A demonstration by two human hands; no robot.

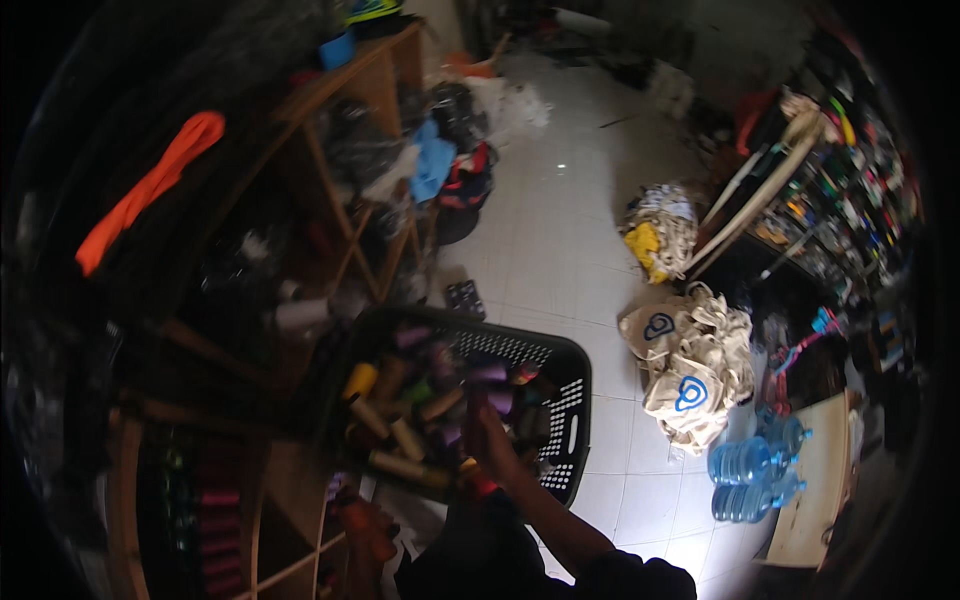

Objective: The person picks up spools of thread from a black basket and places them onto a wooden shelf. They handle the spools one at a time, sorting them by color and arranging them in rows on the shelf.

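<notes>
A dark plastic basket (569, 405) with perforated walls holds several thread spools, among them a yellow spool (361, 380), a purple spool (490, 373) and a tan spool (408, 438). Over the spools, toward the basket's near side, is my right hand (490, 440). Its fingers look stretched out, with nothing visible in them. My left hand (366, 522) is lower down, outside the basket and beside the wooden shelf (270, 500). Dim light hides its fingers and anything they might hold.
On the left, an orange cloth (150, 190) lies above wooden shelving that holds bags and spools. Cream fabric bags (690, 370) lie on the tiled floor (550, 220) at right, near blue water jugs (745, 465) and a wooden board (815, 480). Clutter fills the far right.
</notes>
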